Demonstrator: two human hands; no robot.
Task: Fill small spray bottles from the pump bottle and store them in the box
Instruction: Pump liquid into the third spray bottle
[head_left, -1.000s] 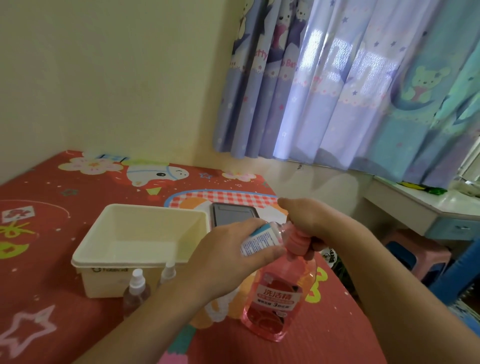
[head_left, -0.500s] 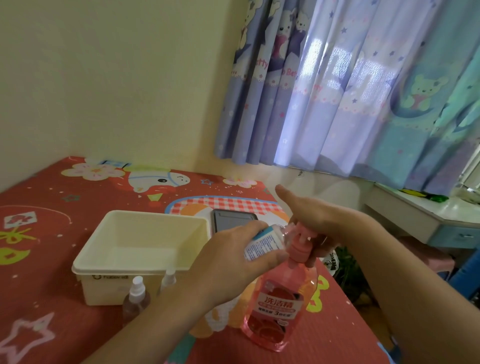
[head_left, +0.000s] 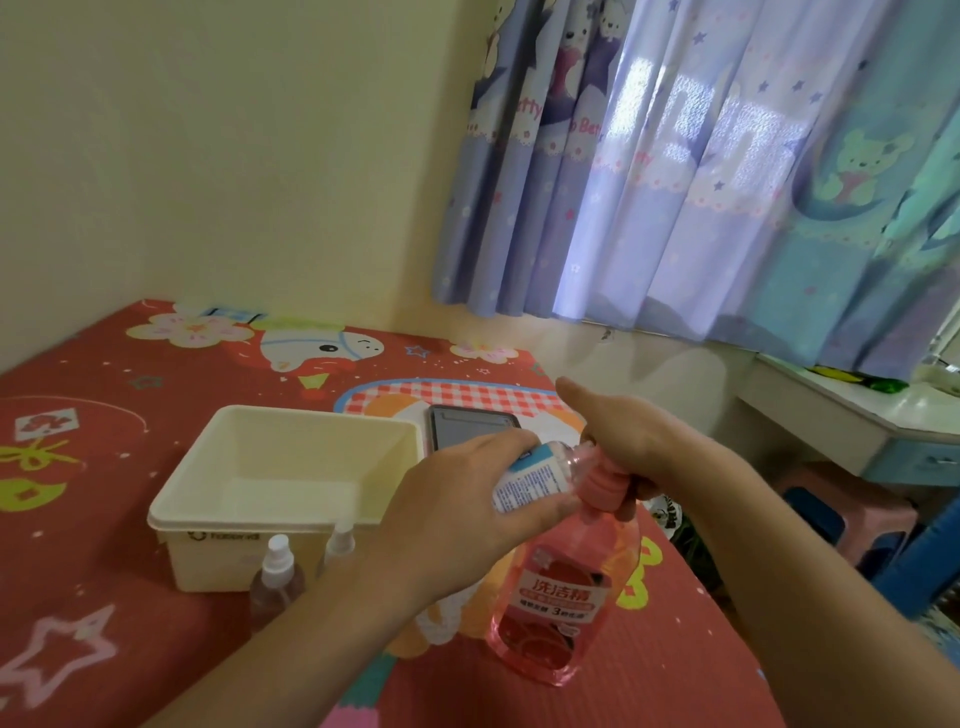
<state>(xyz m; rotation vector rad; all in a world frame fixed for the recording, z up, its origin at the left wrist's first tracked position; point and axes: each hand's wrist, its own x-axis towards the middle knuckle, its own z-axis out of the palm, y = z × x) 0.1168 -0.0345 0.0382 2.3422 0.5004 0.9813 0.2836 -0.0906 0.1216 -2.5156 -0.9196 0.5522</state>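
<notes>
At lower left, two capped spray bottles (head_left: 275, 577) stand before the empty box (head_left: 291, 493). At centre, a small bottle (head_left: 535, 475) is gripped by the left hand (head_left: 457, 514), fingers curled around it, its mouth against the pump. The pump bottle (head_left: 563, 597) head is covered by the right hand (head_left: 631, 439), fingers closed.

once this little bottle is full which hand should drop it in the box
Left. The left hand already holds the small bottle and is nearest the box, which sits on its side. The right hand is on the pump of the pink bottle.
</notes>
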